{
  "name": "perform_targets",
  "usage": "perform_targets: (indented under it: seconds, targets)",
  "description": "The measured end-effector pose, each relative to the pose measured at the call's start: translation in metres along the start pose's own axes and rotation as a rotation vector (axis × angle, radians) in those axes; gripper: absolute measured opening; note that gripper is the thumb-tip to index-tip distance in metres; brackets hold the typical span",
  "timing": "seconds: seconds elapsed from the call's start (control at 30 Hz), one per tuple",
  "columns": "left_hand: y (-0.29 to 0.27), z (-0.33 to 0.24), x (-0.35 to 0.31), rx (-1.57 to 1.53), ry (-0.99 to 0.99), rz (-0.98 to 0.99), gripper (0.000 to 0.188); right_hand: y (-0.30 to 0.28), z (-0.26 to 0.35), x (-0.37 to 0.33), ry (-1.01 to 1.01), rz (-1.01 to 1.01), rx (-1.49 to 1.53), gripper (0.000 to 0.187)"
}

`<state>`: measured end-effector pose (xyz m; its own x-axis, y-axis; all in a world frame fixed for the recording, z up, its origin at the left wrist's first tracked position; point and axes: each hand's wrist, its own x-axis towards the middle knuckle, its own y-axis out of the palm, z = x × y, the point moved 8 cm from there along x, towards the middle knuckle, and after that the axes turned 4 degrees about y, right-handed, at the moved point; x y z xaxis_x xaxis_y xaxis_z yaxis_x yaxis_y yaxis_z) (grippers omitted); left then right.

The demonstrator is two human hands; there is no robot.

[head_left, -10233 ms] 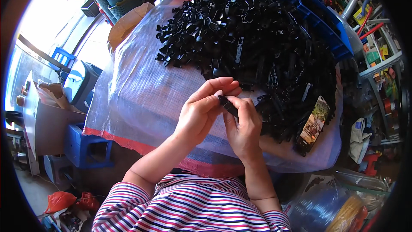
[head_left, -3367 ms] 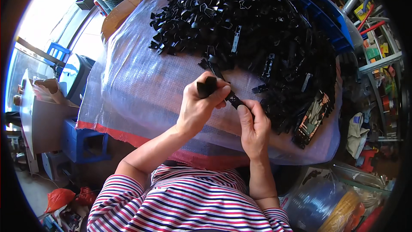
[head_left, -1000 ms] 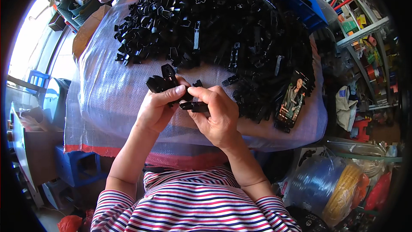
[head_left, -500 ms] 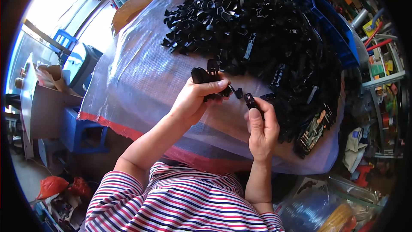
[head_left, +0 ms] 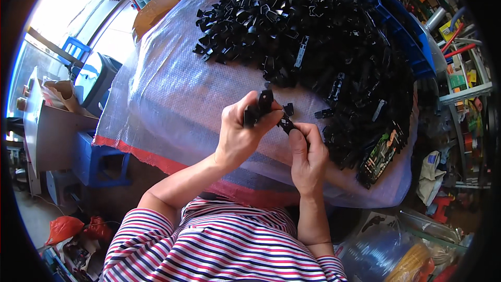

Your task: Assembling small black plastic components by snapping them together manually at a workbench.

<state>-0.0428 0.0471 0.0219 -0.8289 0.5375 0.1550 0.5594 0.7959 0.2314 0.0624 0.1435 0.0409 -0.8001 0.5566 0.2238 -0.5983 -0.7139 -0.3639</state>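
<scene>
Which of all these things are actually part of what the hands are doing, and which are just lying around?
In use:
left hand gripping black plastic clips
right hand pinching a small black piece
heap of black parts
white woven sheet

Lying about:
printed card
blue stool
cardboard box

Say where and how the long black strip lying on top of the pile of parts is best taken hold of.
Probably by its middle, pinched across the narrow width from above. The long black strip lies flat and nearly lengthwise on the pile of black plastic parts, its long edges exposed; its ends run into neighbouring pieces. Both hands are occupied: left hand and right hand each hold small black parts.
</scene>
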Motion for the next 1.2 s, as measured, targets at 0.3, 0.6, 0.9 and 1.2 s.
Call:
perform_targets:
  seconds: [0.3, 0.6, 0.9, 1.2]
  targets:
    - [0.000, 0.008, -0.007, -0.313, -0.168, 0.028, 0.024, 0.009, 0.016, 0.005, -0.132, -0.155, 0.015, 0.015]
    - [0.026, 0.034, -0.026, -0.664, -0.564, 0.160, 0.043, 0.029, 0.025, -0.006, -0.284, 0.046, -0.323, 0.052]
    - [0.058, 0.019, -0.029, -0.422, -0.574, 0.358, 0.063, 0.007, 0.021, -0.013, -0.203, 0.064, -0.153, 0.078]
    - [0.073, -0.001, -0.033, -0.285, -0.471, 0.607, 0.087, -0.008, 0.012, -0.016, -0.054, 0.010, 0.248, 0.072]
